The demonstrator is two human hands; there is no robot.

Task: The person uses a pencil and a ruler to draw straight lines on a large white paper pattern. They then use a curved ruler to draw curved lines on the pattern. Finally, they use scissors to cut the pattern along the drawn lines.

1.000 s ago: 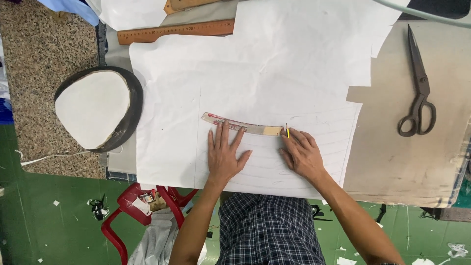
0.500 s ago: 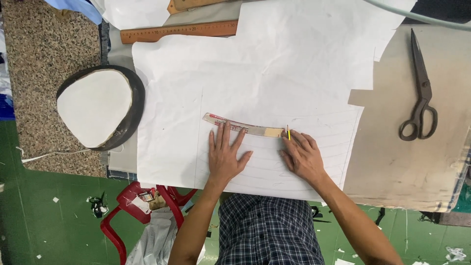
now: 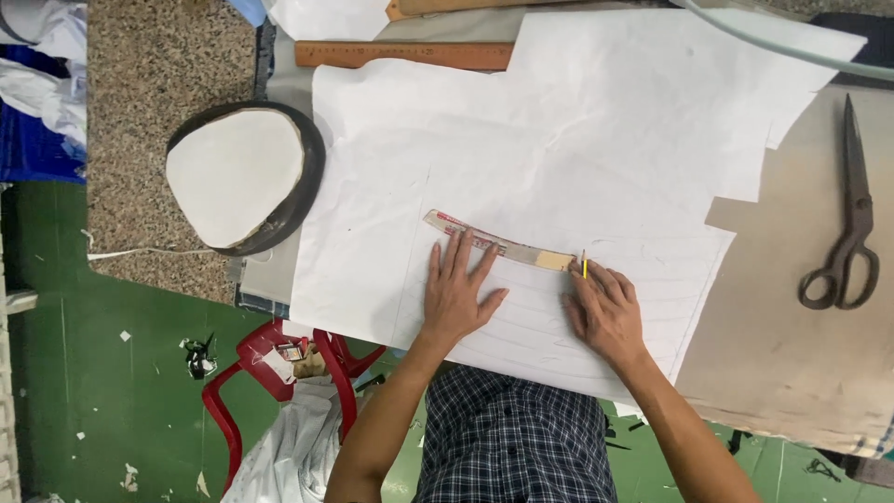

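The left hand (image 3: 457, 296) lies flat and fully open, palm down, fingers spread. Its fingertips press on the curved ruler (image 3: 498, 244), a narrow bowed strip with a red-marked left end and a plain tan right end. The heel of the hand rests on the white paper sheet (image 3: 521, 186) below the ruler. It grasps nothing; it only holds the ruler down by pressure.

The right hand (image 3: 605, 312) is partly closed, fingers curled around a yellow pencil (image 3: 584, 265). The pencil stands nearly upright, its tip at the right end of the curved ruler, touching or just beside it; which one cannot be told. The hand's underside rests on the paper.

The curved ruler lies across the lower middle of the white paper sheet, its left end higher than its right. Faint curved lines show on the paper below it. A second white sheet (image 3: 689, 84) overlaps the first at the upper right.

The paper covers most of the desk (image 3: 792, 354), whose bare brown surface shows at the right. Large dark scissors (image 3: 846, 224) lie there, well apart from both hands, handles toward the person. A long wooden straight ruler (image 3: 402, 54) lies along the paper's top edge. A rounded white pad with a dark rim (image 3: 244, 177) sits to the left of the paper.
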